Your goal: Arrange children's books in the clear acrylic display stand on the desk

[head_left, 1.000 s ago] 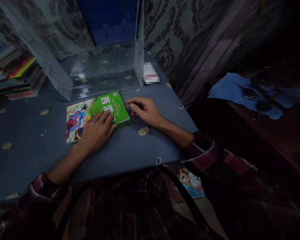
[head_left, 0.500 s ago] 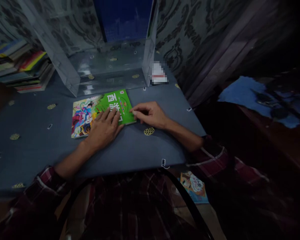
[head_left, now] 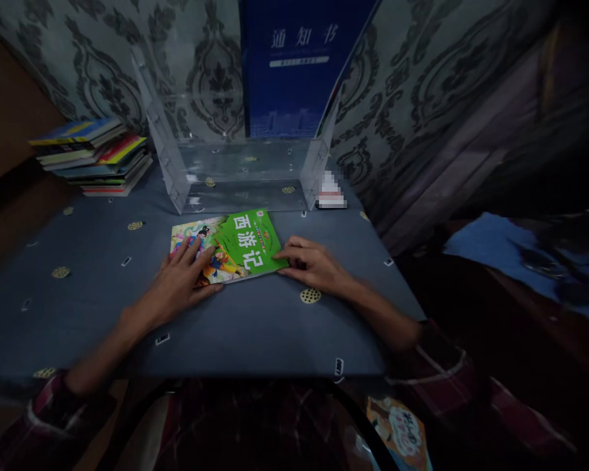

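A book [head_left: 248,232] with a green and colourful illustrated cover and large white characters lies closed on the table. My left hand [head_left: 179,281] rests on its left, pictured part with fingers spread flat, covering some of the illustration. At the lower right edge of the book, my right hand [head_left: 314,265] has its fingers curled and its thumb and forefinger pinched on the cover's edge. The underside of that edge is hidden.
Behind the book stands a clear plastic rack [head_left: 245,196] holding a blue folder [head_left: 287,85]. A stack of books [head_left: 98,157] is at the back left. Right of the rack sits a blurred white item [head_left: 331,193]. Another book [head_left: 402,432] lies below the table's front edge.
My left hand has slid left across the cover, uncovering the white characters. My right hand stays by the right edge, its fingers more curled. The camera view has shifted, showing more of the rack.
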The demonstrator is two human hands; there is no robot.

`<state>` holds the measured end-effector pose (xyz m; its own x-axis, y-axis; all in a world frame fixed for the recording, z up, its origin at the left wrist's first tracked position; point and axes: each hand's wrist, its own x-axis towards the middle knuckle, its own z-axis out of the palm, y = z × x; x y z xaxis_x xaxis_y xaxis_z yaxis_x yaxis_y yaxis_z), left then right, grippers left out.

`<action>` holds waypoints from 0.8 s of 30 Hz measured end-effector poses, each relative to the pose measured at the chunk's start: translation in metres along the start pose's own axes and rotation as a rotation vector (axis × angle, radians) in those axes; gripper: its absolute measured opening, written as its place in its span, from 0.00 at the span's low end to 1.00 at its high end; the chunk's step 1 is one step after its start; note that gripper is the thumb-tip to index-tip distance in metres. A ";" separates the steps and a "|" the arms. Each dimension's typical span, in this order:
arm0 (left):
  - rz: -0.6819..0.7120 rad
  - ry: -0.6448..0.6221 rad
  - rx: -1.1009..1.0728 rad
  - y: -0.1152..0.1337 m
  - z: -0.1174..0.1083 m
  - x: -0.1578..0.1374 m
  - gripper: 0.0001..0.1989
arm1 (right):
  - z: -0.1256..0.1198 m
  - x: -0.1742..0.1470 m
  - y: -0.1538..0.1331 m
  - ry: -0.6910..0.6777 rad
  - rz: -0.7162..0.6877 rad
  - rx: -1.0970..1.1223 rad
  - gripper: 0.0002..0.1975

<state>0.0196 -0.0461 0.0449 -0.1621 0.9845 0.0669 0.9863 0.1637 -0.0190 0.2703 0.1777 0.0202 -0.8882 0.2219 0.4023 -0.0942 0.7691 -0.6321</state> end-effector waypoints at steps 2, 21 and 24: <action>-0.002 0.012 0.007 0.007 -0.003 -0.005 0.35 | -0.003 0.000 0.002 0.015 0.017 -0.012 0.09; 0.300 0.057 0.058 0.138 -0.025 -0.058 0.23 | 0.008 0.048 0.043 0.072 0.109 -0.245 0.19; 0.339 0.158 0.065 0.133 -0.020 -0.046 0.21 | 0.015 0.058 0.046 0.093 0.114 -0.251 0.19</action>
<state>0.1585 -0.0706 0.0588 0.1847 0.9625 0.1989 0.9785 -0.1611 -0.1290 0.2075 0.2170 0.0044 -0.8404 0.3607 0.4046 0.1285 0.8578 -0.4977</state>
